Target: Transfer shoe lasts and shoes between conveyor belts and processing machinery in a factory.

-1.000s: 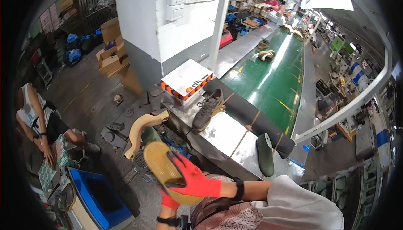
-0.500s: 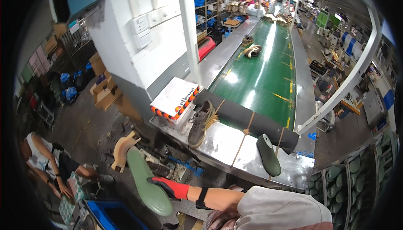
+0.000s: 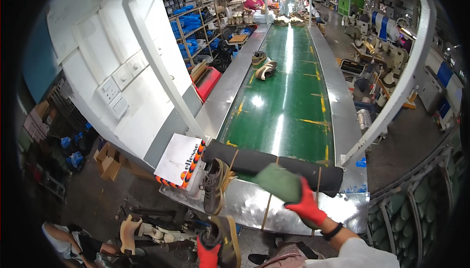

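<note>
Green and smooth, the shoe last [image 3: 278,182] is gripped in the red-gloved right hand [image 3: 307,207], the thumb and fingers closed round one end above the bare metal table [image 3: 240,202], beside the black roll [image 3: 254,161]. Half a second ago that hand had a green last out over the floor by the machinery; now it is at the conveyor's end, while the dark brown shoe [image 3: 230,241], then mostly cut off below, shows more fully in the left hand [image 3: 208,254]. With one piece in each hand, the shoe and the last now seem to be handled as separate items. The left fingers appear clasped on the shoe near its opening, though their tips are hidden. Motion blurs the last, so it cannot be told whether it touches the roll or hangs just clear. A second last, plain on the table earlier, can no longer be made out clearly behind the right hand. The lower edge of the view crops the left wrist, and the shoe's sole shows only along its side.
</note>
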The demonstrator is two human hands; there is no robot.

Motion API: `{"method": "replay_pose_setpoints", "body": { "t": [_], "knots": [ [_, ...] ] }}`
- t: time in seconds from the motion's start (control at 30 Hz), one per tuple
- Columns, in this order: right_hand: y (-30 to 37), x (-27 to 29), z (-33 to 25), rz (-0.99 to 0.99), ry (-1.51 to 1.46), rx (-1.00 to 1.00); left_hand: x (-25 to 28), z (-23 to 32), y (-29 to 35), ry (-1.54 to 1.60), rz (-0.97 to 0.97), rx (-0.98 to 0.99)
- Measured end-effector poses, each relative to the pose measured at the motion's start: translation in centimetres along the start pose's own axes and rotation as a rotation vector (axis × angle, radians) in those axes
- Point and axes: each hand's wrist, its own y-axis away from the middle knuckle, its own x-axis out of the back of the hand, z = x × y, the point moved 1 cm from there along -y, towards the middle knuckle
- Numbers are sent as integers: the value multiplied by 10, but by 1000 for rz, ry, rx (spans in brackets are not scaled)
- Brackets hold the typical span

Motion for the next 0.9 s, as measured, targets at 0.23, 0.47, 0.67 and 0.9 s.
{"method": "replay_pose_setpoints", "body": {
  "t": [0.23, 0.47, 0.67, 0.9],
  "knots": [
    [40, 91, 128, 261, 553, -398, -105, 139, -177, -451, -310, -74],
    [63, 47, 137, 93, 526, -328, -154, 165, -285, -1229, -631, -243],
    [39, 13, 97, -123, 655, -322, -140, 134, -344, -907, -1023, 3],
    [0, -4, 100, -105, 791, -440, -168, 145, -347, -858, -1049, -199]
  ]
}}
